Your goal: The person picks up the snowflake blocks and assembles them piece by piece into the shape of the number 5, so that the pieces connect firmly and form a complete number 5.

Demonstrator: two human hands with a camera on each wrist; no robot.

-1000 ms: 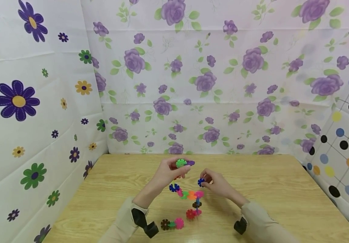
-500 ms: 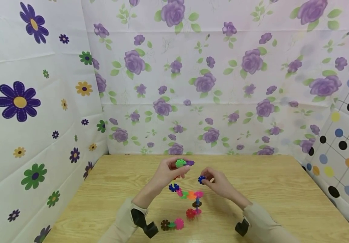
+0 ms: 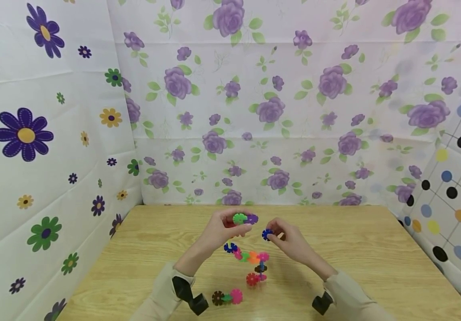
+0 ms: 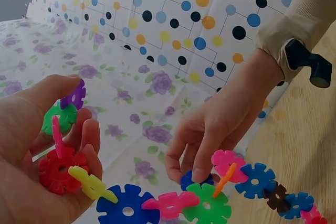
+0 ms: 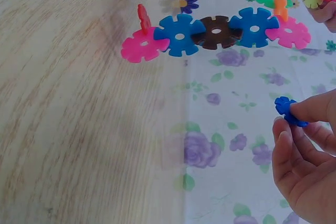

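Note:
In the head view my left hand (image 3: 223,228) holds a chain of plastic snowflake discs near its end. A green disc (image 3: 239,218) and a purple disc (image 3: 251,219) show at its fingers, the purple one under the thumb in the left wrist view. From the palm, a red disc (image 4: 58,174) and a yellow disc (image 4: 94,184) lead into the hanging chain (image 3: 254,257). My right hand (image 3: 289,241) pinches a single dark blue snowflake disc (image 5: 284,106) between thumb and fingers. That disc is apart from the chain, right of the purple end.
A short separate piece with a brown disc (image 3: 218,298), a green one and a pink disc (image 3: 236,296) lies on the wooden table (image 3: 134,267), near its front. Floral cloth (image 3: 198,111) hangs behind the table, with patterned cloths at both sides.
My right hand has risen a little with the blue disc, toward the height of the chain's end. The left hand has tilted slightly, showing more of the purple disc.

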